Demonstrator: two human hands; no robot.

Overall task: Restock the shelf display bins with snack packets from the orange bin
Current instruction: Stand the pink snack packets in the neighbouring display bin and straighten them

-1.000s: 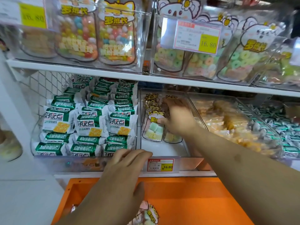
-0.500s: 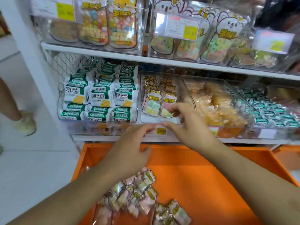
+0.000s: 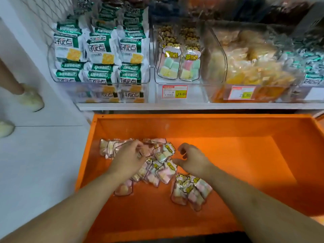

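the left hand (image 3: 128, 157) lies on the snack packets (image 3: 158, 165) piled in the orange bin (image 3: 245, 172), its fingers curled into them; whether they grip one i cannot tell. the right hand (image 3: 192, 159) hovers just beside, fingers loosely curled, holding nothing.

Pale shoes (image 3: 32, 100) of a bystander on the white floor (image 3: 43, 155), left of the shelf.

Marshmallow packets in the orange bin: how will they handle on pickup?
Marshmallow packets: probably light and squashy, since puffy pastel cubes show through. The glossy clear film looks slippery, so a pinch may slide. They lie overlapped beside the left hand, so lifting one likely drags neighbours.
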